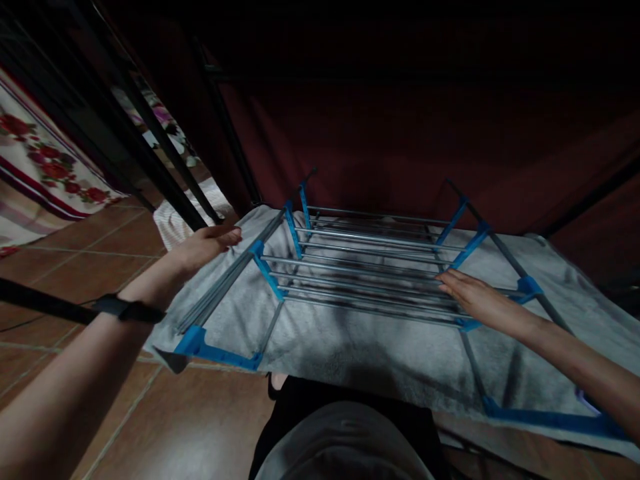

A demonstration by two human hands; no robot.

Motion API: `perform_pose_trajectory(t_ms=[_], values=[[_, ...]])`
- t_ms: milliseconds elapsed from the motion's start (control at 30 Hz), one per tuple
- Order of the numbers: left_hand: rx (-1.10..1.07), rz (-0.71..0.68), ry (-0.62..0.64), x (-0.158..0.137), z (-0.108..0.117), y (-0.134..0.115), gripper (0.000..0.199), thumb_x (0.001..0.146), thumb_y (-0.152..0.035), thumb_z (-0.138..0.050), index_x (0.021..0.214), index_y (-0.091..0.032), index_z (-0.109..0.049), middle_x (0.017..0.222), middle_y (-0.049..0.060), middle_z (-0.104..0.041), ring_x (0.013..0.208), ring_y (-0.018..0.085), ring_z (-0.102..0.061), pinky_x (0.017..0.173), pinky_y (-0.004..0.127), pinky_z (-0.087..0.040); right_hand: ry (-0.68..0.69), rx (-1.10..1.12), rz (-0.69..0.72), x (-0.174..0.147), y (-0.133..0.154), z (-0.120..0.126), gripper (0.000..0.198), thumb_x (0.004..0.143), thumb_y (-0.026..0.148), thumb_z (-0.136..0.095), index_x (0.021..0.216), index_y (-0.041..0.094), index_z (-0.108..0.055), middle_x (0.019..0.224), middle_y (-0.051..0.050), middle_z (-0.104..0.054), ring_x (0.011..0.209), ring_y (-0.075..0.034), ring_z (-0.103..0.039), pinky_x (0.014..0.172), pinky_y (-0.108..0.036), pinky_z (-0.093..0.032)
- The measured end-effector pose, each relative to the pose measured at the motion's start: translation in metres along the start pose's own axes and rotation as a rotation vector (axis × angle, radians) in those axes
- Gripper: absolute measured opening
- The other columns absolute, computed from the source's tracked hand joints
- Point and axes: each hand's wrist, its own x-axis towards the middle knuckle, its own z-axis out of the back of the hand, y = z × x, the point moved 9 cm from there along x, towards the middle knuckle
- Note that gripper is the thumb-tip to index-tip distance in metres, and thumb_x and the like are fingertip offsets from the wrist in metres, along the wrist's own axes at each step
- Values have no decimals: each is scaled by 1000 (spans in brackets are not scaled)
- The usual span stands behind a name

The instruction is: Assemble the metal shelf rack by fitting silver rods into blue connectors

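Note:
A metal rack with blue plastic joints (360, 272), looking like a folding clothes rack, lies on a grey cloth (350, 353) in front of me. My right hand (467, 293) reaches in from the right, its fingertips closed together at one of the rack's thin metal rods. My left hand (213, 243), with a dark band on the wrist, hovers just left of the rack's side bars (225, 287). Its fingers are stretched out and hold nothing. Part of the rack's right side is hidden under my right forearm.
Dark metal posts (165, 140) rise on the left, beside a flowered cloth (50, 160). A striped white cloth (213, 197) lies behind my left hand. Dark red fabric (370, 147) hangs behind the rack. The floor has brown tiles (125, 380).

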Motion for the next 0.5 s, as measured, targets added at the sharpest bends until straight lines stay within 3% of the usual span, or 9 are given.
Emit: perform_pose_trajectory(t_ms=[100,200,333,500], values=[[-424,195,229,8,-48,28,28,97,-35,-58,114,-14,-64,104,12,-73,91,21,-68,85,35,-55,-22,-12,0,-1,0,0,32,103,40,-37,105,23,-64,100,-10,-66,95,-26,-68,82,-38,-56],[-612,258,331,1,-85,36,30,99,-37,-56,117,-14,-60,93,8,-72,80,20,-66,79,37,-57,-33,-10,-6,-1,3,1,33,103,40,-37,106,23,-64,100,-10,-67,94,-26,-69,82,-38,-57],[-630,221,293,-2,-93,33,25,102,-36,-51,107,-13,-60,75,2,-65,71,15,-61,73,31,-55,-23,-4,-27,-1,4,2,37,104,43,-33,111,22,-64,103,-12,-67,96,-26,-68,86,-39,-56],[-555,225,240,-1,-92,24,25,102,-34,-50,98,-12,-62,69,1,-60,66,13,-58,66,28,-53,5,2,-66,-5,-2,2,43,105,46,-31,117,21,-64,112,-15,-67,107,-30,-67,97,-43,-54]])
